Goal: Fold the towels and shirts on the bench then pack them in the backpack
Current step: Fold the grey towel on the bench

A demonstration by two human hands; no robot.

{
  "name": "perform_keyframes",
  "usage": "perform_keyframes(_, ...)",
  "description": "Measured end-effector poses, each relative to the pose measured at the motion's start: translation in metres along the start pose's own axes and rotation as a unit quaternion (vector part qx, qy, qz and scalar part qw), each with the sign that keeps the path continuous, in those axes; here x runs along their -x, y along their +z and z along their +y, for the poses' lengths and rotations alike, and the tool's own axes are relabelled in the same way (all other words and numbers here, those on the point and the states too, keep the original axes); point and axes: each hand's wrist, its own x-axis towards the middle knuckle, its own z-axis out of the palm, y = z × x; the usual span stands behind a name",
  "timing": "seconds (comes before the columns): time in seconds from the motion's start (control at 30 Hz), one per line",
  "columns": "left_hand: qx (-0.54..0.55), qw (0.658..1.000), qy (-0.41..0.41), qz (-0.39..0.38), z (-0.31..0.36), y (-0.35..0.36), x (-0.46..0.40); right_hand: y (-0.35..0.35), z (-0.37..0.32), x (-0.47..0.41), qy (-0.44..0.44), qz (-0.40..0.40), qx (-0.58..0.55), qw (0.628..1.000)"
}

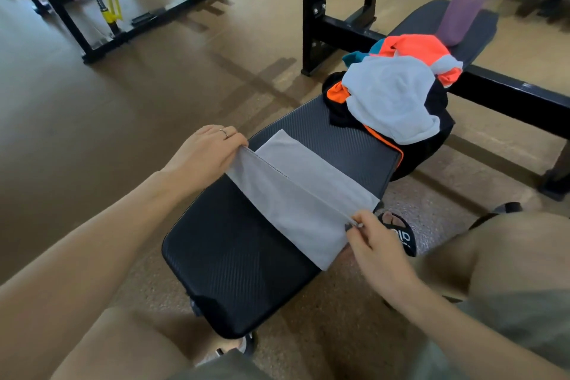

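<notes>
- My left hand [212,148] and right hand [374,241] each pinch an end of the grey towel [296,197], lying across the worktop [234,271].
- Folding step; next I judge: lay the raised edge over evenly.

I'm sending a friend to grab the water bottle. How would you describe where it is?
Follow the black bench to its far end, past the heap of clothes. The bottle stands there upright, alone: tall, purple, with a paler band near its top.
</notes>
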Motion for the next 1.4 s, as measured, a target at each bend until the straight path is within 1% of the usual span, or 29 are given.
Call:
perform_keyframes(0.17, 0.017, 0.999, 0.017, -0.026, 0.012, 0.031, -0.074, -0.030, 0.016, -0.034, 0.061, 0.023, 0.031, 0.997)
perform_keyframes(0.27, 0.043, 0.996, 0.021, -0.070, 0.015, 0.048, -0.106, -0.038, 0.027, -0.051, 0.091, 0.034, 0.034, 0.995)
perform_keyframes(0.43, 0.071, 0.982, -0.022, -0.172, 0.011, 0.076, -0.128, -0.044, 0.034, -0.075, 0.116, 0.056, 0.017, 0.991)
perform_keyframes(0.5, 0.074, 0.977, -0.034, -0.198, 0.010, 0.085, -0.130, -0.044, 0.036, -0.082, 0.128, 0.060, 0.013, 0.990)
perform_keyframes(0.57, 0.084, 0.973, -0.051, -0.207, 0.008, 0.091, -0.130, -0.043, 0.038, -0.086, 0.137, 0.065, -0.004, 0.988)
perform_keyframes(0.77, 0.109, 0.972, -0.079, -0.194, 0.009, 0.097, -0.130, -0.041, 0.044, -0.088, 0.164, 0.084, -0.040, 0.982)
perform_keyframes(0.87, 0.114, 0.973, -0.083, -0.181, 0.009, 0.099, -0.129, -0.039, 0.044, -0.087, 0.167, 0.093, -0.034, 0.981)
perform_keyframes(1.0, 0.110, 0.978, -0.095, -0.147, 0.011, 0.102, -0.123, -0.038, 0.043, -0.087, 0.164, 0.098, -0.023, 0.981)
perform_keyframes(1.13, 0.089, 0.985, -0.116, -0.090, 0.016, 0.106, -0.118, -0.037, 0.045, -0.086, 0.164, 0.113, -0.010, 0.980)
perform_keyframes(1.23, 0.065, 0.981, -0.162, -0.079, 0.023, 0.109, -0.116, -0.037, 0.047, -0.085, 0.155, 0.127, -0.003, 0.980)
perform_keyframes(1.3, 0.047, 0.975, -0.200, -0.088, 0.029, 0.104, -0.118, -0.037, 0.047, -0.085, 0.140, 0.129, 0.001, 0.982)
perform_keyframes(1.33, 0.037, 0.971, -0.219, -0.085, 0.034, 0.099, -0.119, -0.037, 0.047, -0.083, 0.121, 0.135, 0.022, 0.983)
perform_keyframes(1.37, 0.023, 0.970, -0.230, -0.074, 0.041, 0.092, -0.119, -0.037, 0.047, -0.083, 0.076, 0.153, 0.082, 0.982)
perform_keyframes(1.4, 0.012, 0.971, -0.231, -0.058, 0.051, 0.083, -0.117, -0.037, 0.047, -0.082, 0.009, 0.174, 0.158, 0.972)
